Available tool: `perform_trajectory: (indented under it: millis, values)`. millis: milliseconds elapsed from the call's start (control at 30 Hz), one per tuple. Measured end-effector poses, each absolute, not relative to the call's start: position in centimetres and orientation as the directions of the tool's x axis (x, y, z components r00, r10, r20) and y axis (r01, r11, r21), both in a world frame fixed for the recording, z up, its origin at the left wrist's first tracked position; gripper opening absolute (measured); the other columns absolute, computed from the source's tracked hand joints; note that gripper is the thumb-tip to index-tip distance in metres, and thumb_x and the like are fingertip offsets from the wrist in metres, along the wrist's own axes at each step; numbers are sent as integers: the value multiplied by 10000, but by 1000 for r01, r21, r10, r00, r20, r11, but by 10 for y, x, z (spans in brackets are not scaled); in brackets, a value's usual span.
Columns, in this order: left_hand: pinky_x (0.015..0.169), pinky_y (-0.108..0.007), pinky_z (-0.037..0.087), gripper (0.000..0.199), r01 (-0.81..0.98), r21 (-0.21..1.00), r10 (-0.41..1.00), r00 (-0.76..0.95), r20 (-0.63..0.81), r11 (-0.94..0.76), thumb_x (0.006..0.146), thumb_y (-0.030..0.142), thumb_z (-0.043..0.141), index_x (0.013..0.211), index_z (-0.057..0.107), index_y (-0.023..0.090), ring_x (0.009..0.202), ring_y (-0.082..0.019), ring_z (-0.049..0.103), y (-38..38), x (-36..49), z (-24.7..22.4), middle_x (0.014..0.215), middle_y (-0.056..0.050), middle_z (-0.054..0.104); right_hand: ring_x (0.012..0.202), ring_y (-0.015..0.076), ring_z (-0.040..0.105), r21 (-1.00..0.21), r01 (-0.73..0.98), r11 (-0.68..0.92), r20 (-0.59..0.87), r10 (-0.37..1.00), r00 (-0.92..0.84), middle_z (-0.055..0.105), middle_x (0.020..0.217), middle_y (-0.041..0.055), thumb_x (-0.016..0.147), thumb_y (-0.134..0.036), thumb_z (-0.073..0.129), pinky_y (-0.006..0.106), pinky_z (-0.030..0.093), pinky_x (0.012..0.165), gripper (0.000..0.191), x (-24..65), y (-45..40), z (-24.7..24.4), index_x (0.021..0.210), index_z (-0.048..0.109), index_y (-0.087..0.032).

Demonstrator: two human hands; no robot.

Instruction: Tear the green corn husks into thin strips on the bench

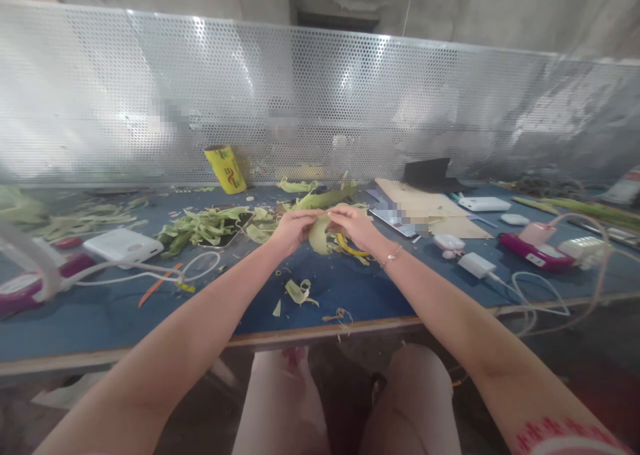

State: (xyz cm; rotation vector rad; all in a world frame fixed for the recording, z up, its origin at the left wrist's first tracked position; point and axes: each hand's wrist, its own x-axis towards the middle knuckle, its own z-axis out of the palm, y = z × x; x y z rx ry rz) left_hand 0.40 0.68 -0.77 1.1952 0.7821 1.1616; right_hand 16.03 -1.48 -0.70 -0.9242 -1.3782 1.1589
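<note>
Above the blue bench (pixel 370 302), near its middle: one pale green leafy piece (pixel 319 236) is held up between a person's bare hands, with forearms stretched forward.
Left hand (pixel 294 232): thumb and fingers seem to pinch the upper left of the piece.
Right hand (pixel 353 225): fingers pinch the upper right, their tips just beside those of the left; the exact contact is too small to make out.
Leafy piece: broad, thin and curved, hanging below the fingertips.
Likely feel: very light and limp, perhaps a little slick if moist; it would probably tear or crease under a hard pull.
Best hold: the upper edge, lightly, with both pinches near each other; the loose lower flap would probably bend rather than bear a pull.
Green strips (pixel 205 225): a tangled heap to the left of the hands, apart from them.
Curled scrap (pixel 300 292): lying nearer the front edge, its curl suggesting the same pliant stuff.
Yellow tube (pixel 227 170): tilted, farther back on the left.
</note>
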Motion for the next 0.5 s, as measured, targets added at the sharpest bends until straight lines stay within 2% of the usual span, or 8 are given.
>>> perform_trajectory:
  millis: [133, 333, 500]
  values:
    - [608, -281, 486, 165, -261, 964, 952, 277, 133, -58, 606, 102, 600, 720, 716, 137, 550, -112, 567, 5, 5, -8, 595, -27, 646, 667, 123, 615, -967, -35, 251, 253, 958, -134, 654, 732, 12, 700, -329, 633, 294, 539, 702, 170, 162, -13, -10, 784, 644, -183]
    - [618, -261, 480, 162, -307, 952, 942, 316, 117, -15, 579, 96, 618, 709, 709, 128, 583, -113, 586, 3, 5, -5, 632, -41, 668, 602, 116, 605, -902, 189, 388, 381, 922, -74, 672, 730, 14, 688, -263, 618, 292, 539, 649, 149, 165, -10, -11, 808, 649, -180]
    - [593, -257, 472, 153, -322, 947, 940, 321, 114, -4, 580, 231, 700, 685, 680, 120, 597, -120, 590, 1, 5, -3, 652, -53, 663, 631, 128, 622, -845, 278, 456, 458, 887, -63, 680, 732, 21, 708, -238, 580, 297, 535, 669, 132, 164, -16, -5, 792, 666, -185]
